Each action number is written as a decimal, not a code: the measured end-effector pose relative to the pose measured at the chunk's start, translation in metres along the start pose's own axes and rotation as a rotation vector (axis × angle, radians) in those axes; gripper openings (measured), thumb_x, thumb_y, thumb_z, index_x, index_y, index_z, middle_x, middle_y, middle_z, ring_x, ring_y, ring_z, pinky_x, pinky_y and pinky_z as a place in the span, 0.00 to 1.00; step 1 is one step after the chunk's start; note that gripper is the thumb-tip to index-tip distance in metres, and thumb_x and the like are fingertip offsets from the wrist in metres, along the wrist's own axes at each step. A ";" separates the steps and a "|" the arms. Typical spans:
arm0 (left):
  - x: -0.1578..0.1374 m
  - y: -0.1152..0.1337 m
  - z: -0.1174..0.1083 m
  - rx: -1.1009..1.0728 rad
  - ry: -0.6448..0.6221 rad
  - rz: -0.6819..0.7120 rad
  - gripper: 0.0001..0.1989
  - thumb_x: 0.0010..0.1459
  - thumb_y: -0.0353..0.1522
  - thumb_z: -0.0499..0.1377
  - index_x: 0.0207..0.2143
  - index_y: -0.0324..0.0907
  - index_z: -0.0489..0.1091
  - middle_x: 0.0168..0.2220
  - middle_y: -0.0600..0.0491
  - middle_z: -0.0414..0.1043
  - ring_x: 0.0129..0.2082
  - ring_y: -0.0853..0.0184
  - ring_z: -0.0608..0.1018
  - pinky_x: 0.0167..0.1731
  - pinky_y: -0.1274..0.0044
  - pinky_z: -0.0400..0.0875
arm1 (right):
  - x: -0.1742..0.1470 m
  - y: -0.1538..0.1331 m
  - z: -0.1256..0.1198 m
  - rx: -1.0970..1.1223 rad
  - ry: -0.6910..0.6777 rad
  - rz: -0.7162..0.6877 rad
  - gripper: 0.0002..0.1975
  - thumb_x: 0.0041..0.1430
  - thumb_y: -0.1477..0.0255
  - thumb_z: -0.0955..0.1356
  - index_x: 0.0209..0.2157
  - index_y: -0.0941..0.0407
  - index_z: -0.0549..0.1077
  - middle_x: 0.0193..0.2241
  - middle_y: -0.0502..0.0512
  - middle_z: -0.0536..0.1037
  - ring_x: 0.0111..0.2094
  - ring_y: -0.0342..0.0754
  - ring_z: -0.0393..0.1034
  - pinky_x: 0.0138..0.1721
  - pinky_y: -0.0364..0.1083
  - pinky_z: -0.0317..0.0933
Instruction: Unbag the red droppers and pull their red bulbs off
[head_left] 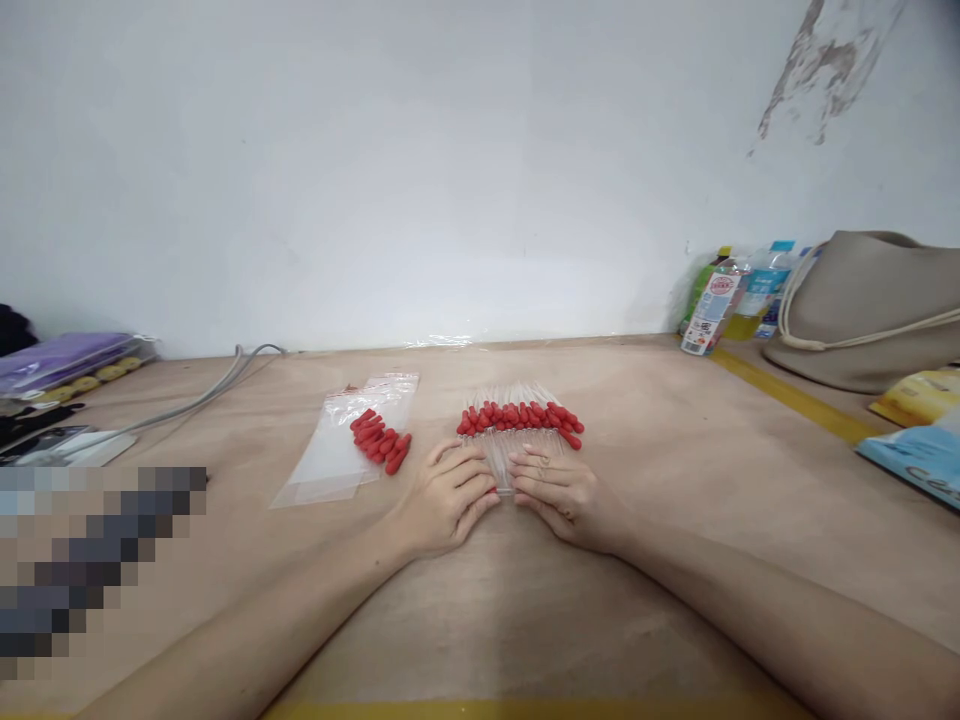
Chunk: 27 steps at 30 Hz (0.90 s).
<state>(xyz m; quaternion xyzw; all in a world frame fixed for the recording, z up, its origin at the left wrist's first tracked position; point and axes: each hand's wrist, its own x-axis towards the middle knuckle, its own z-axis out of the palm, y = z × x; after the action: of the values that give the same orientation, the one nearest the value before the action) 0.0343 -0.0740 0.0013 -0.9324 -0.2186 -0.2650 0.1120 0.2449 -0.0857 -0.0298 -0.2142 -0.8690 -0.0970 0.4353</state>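
A spread row of glass droppers [519,392] with red rubber bulbs lies on the table in front of me, thin tips pointing toward the wall. On the near side of the bulbs are clear glass tubes [500,460], side by side. My left hand [454,495] is closed over their left side, fingers on top and thumb at the near ends. From the right, my right hand [561,492], with a ring on it, grips them the same way. A bit of red shows by my left thumb. The fingers hide part of the tubes.
Left of my hands, loose red rubber bulbs [377,440] lie on clear zip bags [322,455]. A grey cable [202,398] and a purple package [71,362] are at far left. Bottles [716,300], a beige bag [877,310] and a blue packet [919,455] stand right.
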 end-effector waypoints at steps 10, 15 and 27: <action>-0.003 -0.002 0.000 -0.020 0.006 0.008 0.06 0.58 0.31 0.51 0.34 0.40 0.67 0.34 0.53 0.73 0.44 0.66 0.70 0.50 0.69 0.56 | -0.001 -0.003 -0.007 -0.042 0.049 -0.071 0.12 0.55 0.80 0.64 0.42 0.60 0.71 0.40 0.59 0.76 0.47 0.47 0.67 0.53 0.52 0.60; -0.003 0.000 0.001 -0.052 0.017 0.008 0.05 0.58 0.30 0.51 0.34 0.40 0.66 0.33 0.53 0.72 0.42 0.66 0.70 0.48 0.69 0.57 | -0.001 -0.004 -0.007 -0.044 0.051 -0.095 0.13 0.55 0.81 0.64 0.44 0.61 0.69 0.40 0.60 0.76 0.48 0.48 0.66 0.54 0.54 0.58; -0.018 -0.021 -0.006 -0.055 0.182 -0.154 0.07 0.59 0.31 0.51 0.36 0.42 0.68 0.34 0.51 0.69 0.33 0.68 0.69 0.34 0.75 0.64 | -0.013 0.021 -0.026 -0.323 0.078 0.427 0.10 0.58 0.70 0.63 0.38 0.52 0.75 0.26 0.52 0.74 0.30 0.45 0.69 0.35 0.47 0.59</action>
<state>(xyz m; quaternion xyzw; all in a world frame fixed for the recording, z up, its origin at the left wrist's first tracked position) 0.0086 -0.0637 -0.0016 -0.8878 -0.2709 -0.3623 0.0851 0.2795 -0.0802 -0.0252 -0.4554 -0.7601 -0.1485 0.4392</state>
